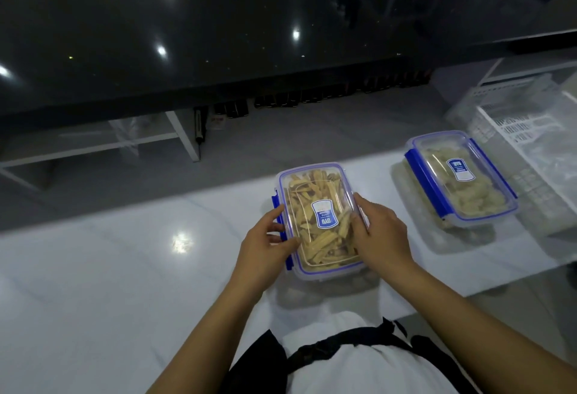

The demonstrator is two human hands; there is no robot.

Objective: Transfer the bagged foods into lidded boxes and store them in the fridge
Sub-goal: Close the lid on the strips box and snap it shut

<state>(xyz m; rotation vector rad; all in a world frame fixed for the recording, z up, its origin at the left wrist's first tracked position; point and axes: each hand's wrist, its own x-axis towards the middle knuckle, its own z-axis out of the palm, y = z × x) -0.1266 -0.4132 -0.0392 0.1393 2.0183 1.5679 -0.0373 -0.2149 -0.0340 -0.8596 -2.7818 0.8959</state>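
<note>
Presently, scene: a person stands at a white glossy desk point(125, 268), both bare forearms reaching forward over it.
Near box: a clear lidded box point(318, 222) with blue seal and a blue-and-white label sits on the desk right in front of the person, filled with tan strip-shaped food; its lid is on.
Left hand: the left hand point(265, 247) grips the box's left long edge, fingers point(274, 215) curled over the blue side clip point(278, 215), thumb lying on the lid.
Right hand: the right hand point(381, 231) holds the right long edge, thumb point(359, 222) pressed onto the lid, the other fingers wrapped down the side and mostly hidden.
Second box: a like box point(462, 175) with pale food inside stands well apart to the right on the same desk, lid on, blue clip along its left side folded down.
Basket: a white slatted plastic basket point(524, 118) lies just beyond the second box at the right edge.
Background: a black glossy counter point(218, 34) runs across the far side.
</note>
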